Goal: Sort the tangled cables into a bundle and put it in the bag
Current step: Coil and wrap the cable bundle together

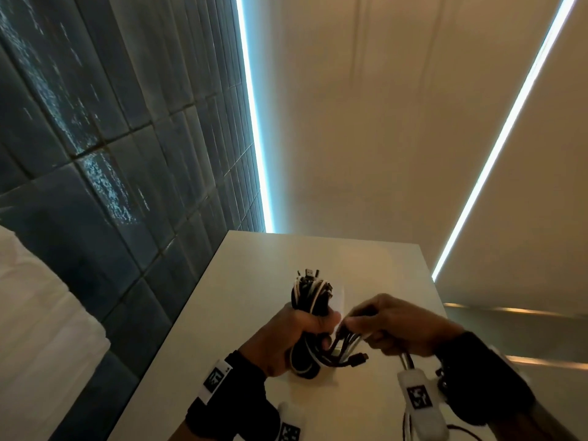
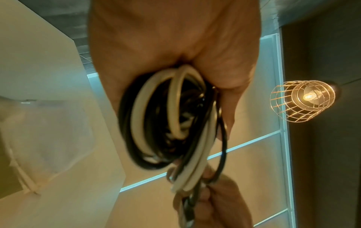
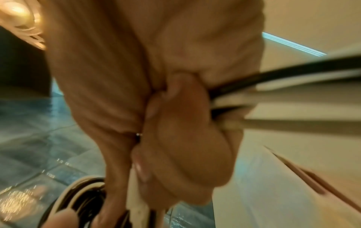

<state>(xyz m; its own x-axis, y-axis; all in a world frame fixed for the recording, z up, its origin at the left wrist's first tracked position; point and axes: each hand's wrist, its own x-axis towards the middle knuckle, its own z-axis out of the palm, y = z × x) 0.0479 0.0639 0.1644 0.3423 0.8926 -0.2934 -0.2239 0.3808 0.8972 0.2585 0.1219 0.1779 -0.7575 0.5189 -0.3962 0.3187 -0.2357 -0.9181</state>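
A coil of black and white cables (image 1: pixel 310 300) stands upright above the white table (image 1: pixel 366 259), and my left hand (image 1: pixel 286 335) grips its middle. The coil's loops (image 2: pixel 156 117) fill the left wrist view, under my palm. My right hand (image 1: pixel 391 323) is just right of the coil and holds the loose cable ends (image 1: pixel 346 348), which run from the coil through its curled fingers (image 3: pixel 185 138). A dark plug (image 1: pixel 358 359) hangs below the two hands. A clear plastic bag (image 2: pixel 45 138) lies flat on the table in the left wrist view; in the head view it is hidden.
A dark tiled wall (image 1: pixel 95 154) runs along the table's left side. White bedding (image 1: pixel 38 329) sits at the far left. A caged lamp (image 2: pixel 304 100) hangs overhead. The table's far edge (image 1: pixel 318 234) lies beyond the coil.
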